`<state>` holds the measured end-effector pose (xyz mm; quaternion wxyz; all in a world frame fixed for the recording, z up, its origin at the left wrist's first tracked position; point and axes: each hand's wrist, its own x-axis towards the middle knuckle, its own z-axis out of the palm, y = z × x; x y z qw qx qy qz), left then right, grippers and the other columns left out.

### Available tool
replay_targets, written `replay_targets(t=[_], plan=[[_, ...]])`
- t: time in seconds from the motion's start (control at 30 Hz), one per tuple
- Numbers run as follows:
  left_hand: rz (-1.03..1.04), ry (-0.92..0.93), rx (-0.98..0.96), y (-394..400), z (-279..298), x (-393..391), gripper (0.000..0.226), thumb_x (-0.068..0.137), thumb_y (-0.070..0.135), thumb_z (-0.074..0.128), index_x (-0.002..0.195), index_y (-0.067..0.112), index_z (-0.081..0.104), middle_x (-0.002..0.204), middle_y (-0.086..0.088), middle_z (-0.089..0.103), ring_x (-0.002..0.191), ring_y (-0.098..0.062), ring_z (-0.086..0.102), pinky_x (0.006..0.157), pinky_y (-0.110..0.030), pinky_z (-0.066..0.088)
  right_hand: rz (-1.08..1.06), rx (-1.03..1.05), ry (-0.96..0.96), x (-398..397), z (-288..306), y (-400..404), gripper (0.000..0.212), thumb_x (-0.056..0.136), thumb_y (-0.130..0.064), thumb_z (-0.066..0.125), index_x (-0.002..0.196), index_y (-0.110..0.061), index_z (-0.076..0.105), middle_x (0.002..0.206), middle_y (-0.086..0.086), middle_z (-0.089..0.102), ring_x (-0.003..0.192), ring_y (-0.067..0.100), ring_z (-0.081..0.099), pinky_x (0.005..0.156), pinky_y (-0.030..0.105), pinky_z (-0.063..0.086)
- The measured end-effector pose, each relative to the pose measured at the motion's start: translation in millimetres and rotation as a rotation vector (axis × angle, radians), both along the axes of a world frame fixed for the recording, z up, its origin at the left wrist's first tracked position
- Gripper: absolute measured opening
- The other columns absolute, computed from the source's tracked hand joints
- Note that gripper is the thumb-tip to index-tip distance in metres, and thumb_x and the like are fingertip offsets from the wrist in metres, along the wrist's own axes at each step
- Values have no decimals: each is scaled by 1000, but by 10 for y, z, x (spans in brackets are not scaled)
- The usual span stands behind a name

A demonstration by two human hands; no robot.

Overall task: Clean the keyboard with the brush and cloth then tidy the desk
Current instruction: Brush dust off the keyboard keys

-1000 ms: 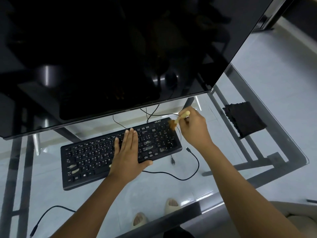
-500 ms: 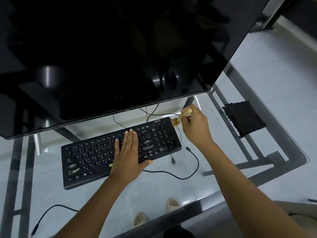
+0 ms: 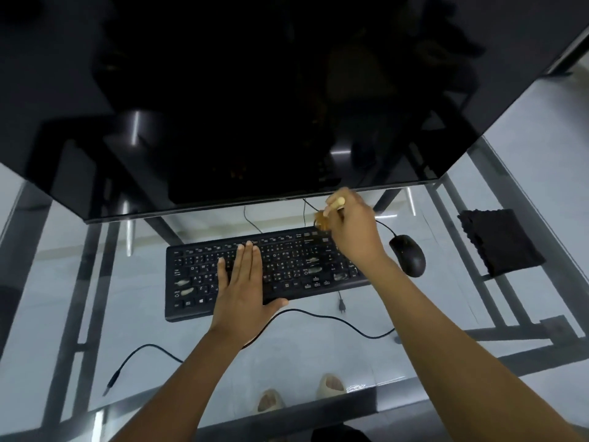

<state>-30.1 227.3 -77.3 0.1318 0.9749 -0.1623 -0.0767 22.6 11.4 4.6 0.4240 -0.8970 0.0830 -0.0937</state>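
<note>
keyboard (image 3: 264,272) lying on glass desk (image 3: 414,362) | left hand (image 3: 243,291) pressing flat, fingers straight, hiding middle keys | right hand (image 3: 355,232) gripping brush (image 3: 325,216), bristles blurring at far right corner | cloth (image 3: 498,240) sitting right, beyond mouse (image 3: 408,255)

White legends are printed on the keys of the flat black plastic keyboard (image 3: 267,269), but they are too small and blurred for any single character to be made out with certainty. A Windows-style symbol is faintly seen on a key in the bottom row, toward seven o'clock on the board. No other text, brand, number or sign can be read.
</note>
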Motion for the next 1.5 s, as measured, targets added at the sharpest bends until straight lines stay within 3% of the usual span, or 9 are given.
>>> replay_targets(t=[0.1, 0.23, 0.4, 0.47, 0.77, 0.93, 1.07, 1.3, 1.5], plan=[[16, 4, 22, 98, -2, -4, 109, 79, 77, 40, 151, 7, -4, 161, -8, -4, 147, -20, -15, 117, -50, -10, 104, 138, 142, 21, 8, 106, 4, 93, -8, 56, 92, -11, 58, 83, 8, 71, 70, 11, 71, 68, 25, 59], [17, 8, 61, 222, -30, -29, 110, 79, 79, 34, 151, 7, -7, 161, -8, -9, 146, -20, -17, 117, -51, -10, 156, -67, 55, -23, -27, 288, 4, 94, -5, 54, 91, -7, 57, 82, 2, 64, 66, -2, 63, 60, 9, 45], [26, 3, 83, 308, -73, -26, 110, 75, 82, 22, 151, 6, -3, 161, -9, -5, 147, -21, -13, 117, -53, -9, 323, 102, 279, -71, -12, 409, 3, 94, -8, 55, 94, -9, 59, 79, 11, 69, 67, 20, 70, 70, 39, 61], [33, -10, 72, 320, -88, -29, 109, 76, 81, 21, 151, 6, -3, 161, -8, -5, 147, -21, -13, 116, -52, -10, 381, -86, 240, -108, -76, 462, 3, 94, -12, 56, 92, -12, 57, 80, 7, 68, 69, 20, 69, 67, 41, 59], [61, -41, 32, 367, -44, -41, 107, 79, 76, 37, 151, 5, 0, 161, -9, 0, 148, -20, -8, 117, -53, -9, 185, -79, 34, 41, -60, 672, 4, 96, -12, 54, 92, -11, 53, 78, -3, 64, 66, -1, 64, 62, 17, 51], [191, -96, -73, 493, -21, -88, 112, 74, 74, 52, 151, 6, 8, 161, -9, 8, 148, -19, -3, 118, -51, -4, 345, 22, 190, 56, -67, 812, 5, 95, -10, 54, 91, -9, 56, 78, 7, 69, 67, 12, 70, 65, 30, 58], [289, -106, -92, 639, -33, -146, 113, 71, 78, 43, 150, 4, 13, 160, -12, 13, 148, -22, 1, 117, -54, 1, 237, -36, 0, 100, -96, 924, 5, 95, -13, 56, 92, -10, 55, 88, 3, 65, 72, 4, 64, 67, 15, 53], [461, -97, -183, 882, -73, -203, 120, 67, 72, 64, 151, 7, 7, 160, -13, 3, 148, -25, -5, 117, -54, -1, 313, -47, -6, 112, -88, 1173, 3, 96, -15, 54, 94, -13, 54, 91, 4, 64, 77, 15, 66, 64, 28, 54], [488, 18, -269, 1075, -158, -290, 125, 65, 68, 70, 151, 11, -1, 161, -5, 10, 148, -18, -2, 117, -51, -10, 452, -86, 159, 65, -106, 1347, 5, 96, -13, 55, 93, -10, 56, 84, 5, 68, 65, 7, 64, 59, 16, 50]])
